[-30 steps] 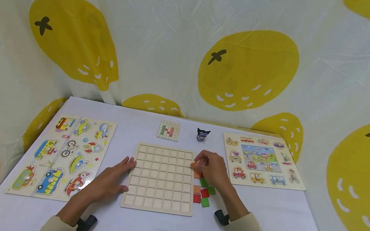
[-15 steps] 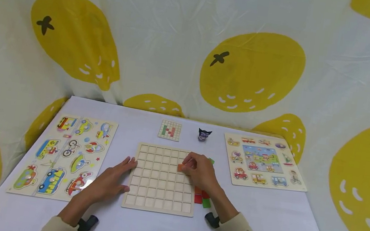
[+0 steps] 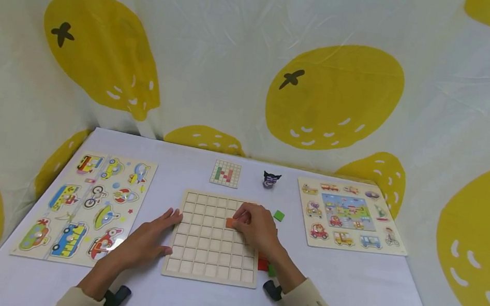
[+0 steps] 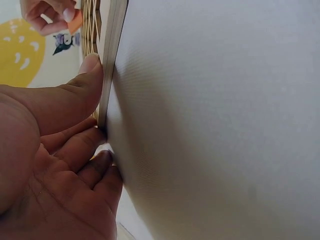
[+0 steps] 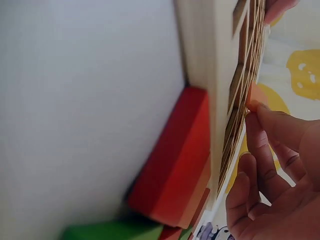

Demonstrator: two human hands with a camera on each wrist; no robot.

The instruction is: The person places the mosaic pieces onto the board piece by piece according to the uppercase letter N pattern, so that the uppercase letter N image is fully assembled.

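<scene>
Between thumb and fingertips, my right hand (image 3: 257,228) pinches an orange square tile (image 3: 230,222). The tile is tilted in the right wrist view, at the grid face of a square wooden board (image 3: 208,279), in its upper right part. Whether it sits in a cell cannot be told. My left hand (image 3: 145,241) rests at the board's left side; its thumb (image 4: 87,80) and fingertips touch the edge, fingers spread. Right of the board lie a green tile (image 3: 279,215) and red tiles (image 5: 175,160), partly hidden by my right hand and wrist in the head view.
Behind the board lies a small card (image 3: 225,174) with a green and red grid pattern. Near it stands a small dark figurine (image 3: 271,179). Vehicle puzzle boards flank the work, one at left (image 3: 85,203) and one at right (image 3: 353,218).
My right hand has carried the orange tile leftward from the loose tiles onto the board's grid area. The green tile at the back has come into sight. My left hand has stayed at the board's edge.
</scene>
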